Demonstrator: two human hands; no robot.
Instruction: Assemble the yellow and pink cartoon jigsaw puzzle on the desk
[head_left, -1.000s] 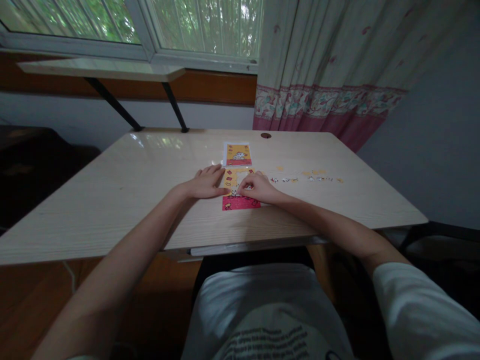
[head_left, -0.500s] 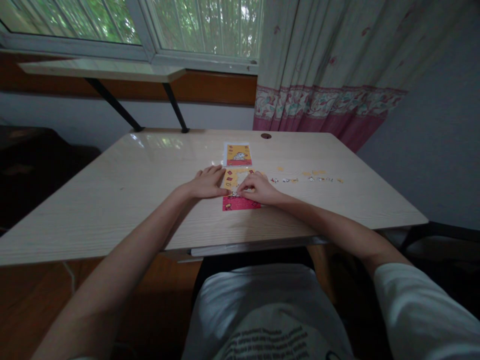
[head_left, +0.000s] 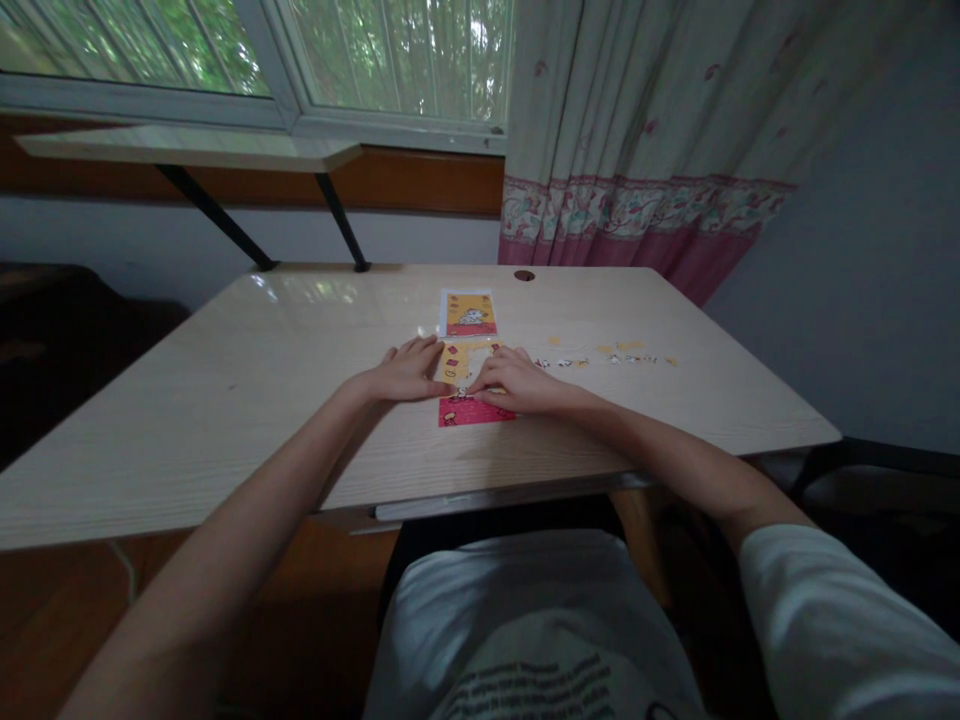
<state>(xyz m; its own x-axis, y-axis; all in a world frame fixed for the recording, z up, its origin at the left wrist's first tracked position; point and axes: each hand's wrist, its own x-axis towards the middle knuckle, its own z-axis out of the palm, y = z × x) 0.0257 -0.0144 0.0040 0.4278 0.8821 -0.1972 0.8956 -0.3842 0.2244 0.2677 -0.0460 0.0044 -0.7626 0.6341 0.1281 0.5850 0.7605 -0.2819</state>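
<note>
A partly filled jigsaw puzzle (head_left: 475, 411) in yellow and pink-red lies flat on the desk, with a pale unfilled patch in its middle. My left hand (head_left: 405, 373) rests with fingers spread at its left edge, the thumb touching the puzzle. Over the puzzle's right side is my right hand (head_left: 514, 380), its thumb and forefinger pinched together and pressed down near the middle. Whatever sits under those fingertips is too small and hidden to make out. Just behind the puzzle lies a picture card (head_left: 471, 316) showing a white cartoon figure on yellow and red.
Several loose puzzle pieces (head_left: 628, 358) are scattered in a row to the right on the pale wooden desk (head_left: 300, 350). A raised shelf (head_left: 187, 147) on black legs stands at the back left. A round cable hole (head_left: 524, 275) is near the back edge.
The whole view has shifted slightly. My right fingers have moved a little toward the left thumb, staying low on the puzzle. My left hand keeps its place.
</note>
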